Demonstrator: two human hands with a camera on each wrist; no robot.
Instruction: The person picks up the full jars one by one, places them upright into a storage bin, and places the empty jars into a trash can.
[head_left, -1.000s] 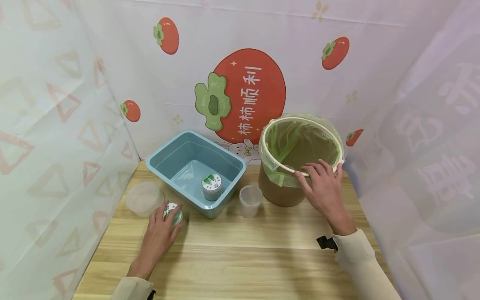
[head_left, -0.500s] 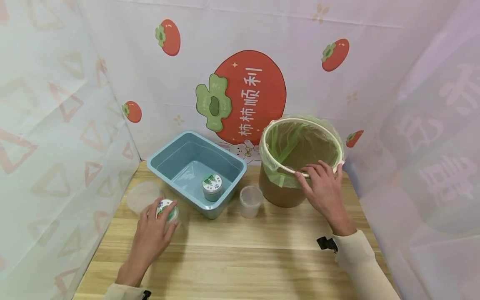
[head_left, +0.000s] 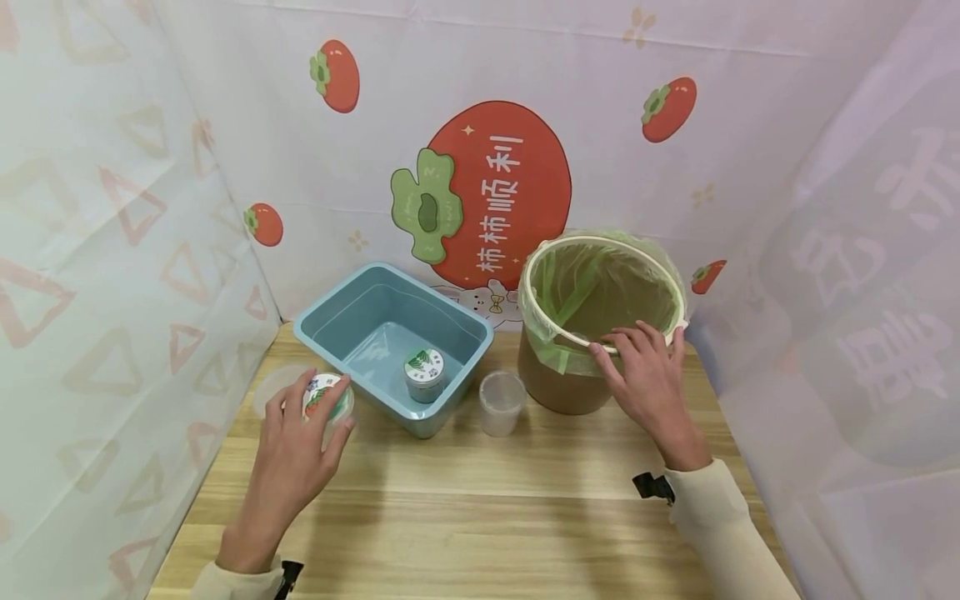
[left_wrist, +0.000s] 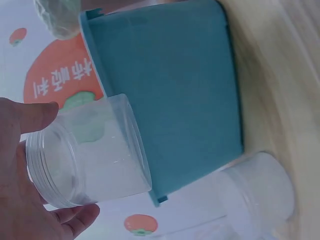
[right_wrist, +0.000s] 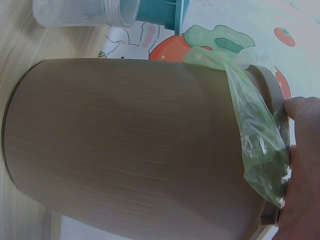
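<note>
My left hand (head_left: 288, 454) grips a clear plastic jar (head_left: 318, 387) by its lid end, lifted above the table left of the blue basin (head_left: 330, 354). The jar's lid is white with a red and green print. In the left wrist view its walls are see-through, and I can make out nothing inside. My right hand (head_left: 648, 383) holds the rim of a brown trash can (head_left: 562, 387), fingers bent over the edge. A green bag (right_wrist: 257, 130) lines the can and folds over its outside. Inside the basin stands another jar (head_left: 425, 377) with a green-printed lid.
A clear plastic cup (head_left: 502, 406) stands between basin and trash can. Partly behind my left hand, a wider clear round container (head_left: 272, 387) sits on the wooden table (head_left: 465, 517). Printed cloth walls (head_left: 360, 208) enclose the back and both sides.
My left hand has raised the jar from beside the basin and drawn it slightly leftward, now covering part of the round container. The right hand stays on the trash can rim.
</note>
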